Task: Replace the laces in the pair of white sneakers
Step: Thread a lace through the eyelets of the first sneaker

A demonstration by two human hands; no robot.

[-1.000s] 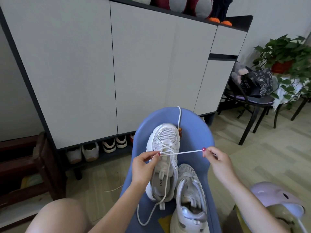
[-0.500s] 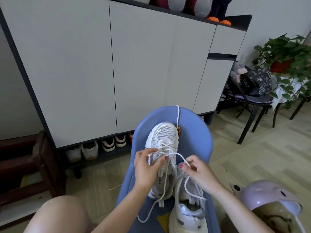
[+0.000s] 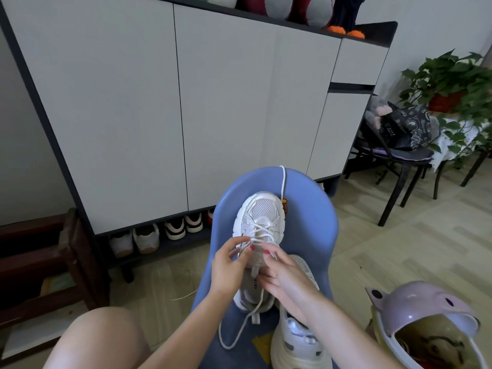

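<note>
From the head camera, we've got the sneaker point(image 3: 257, 230) lying on the blue chair point(image 3: 314, 209), toe pointing away from us, with the second sneaker point(image 3: 295, 339) just beside its heel, nearer us. Our left hand point(image 3: 229, 267) pinches the lace point(image 3: 259, 239) at the eyelets on the sneaker's left side. Our right hand point(image 3: 282, 275) is over the tongue, fingertips at the lace; we can't tell if it's actually gripping. The lace looks thin, soft and floppy, so we'd hold it right near the tip. The sneaker looks light and likely to slide, so we'd steady it by the upper.
</note>
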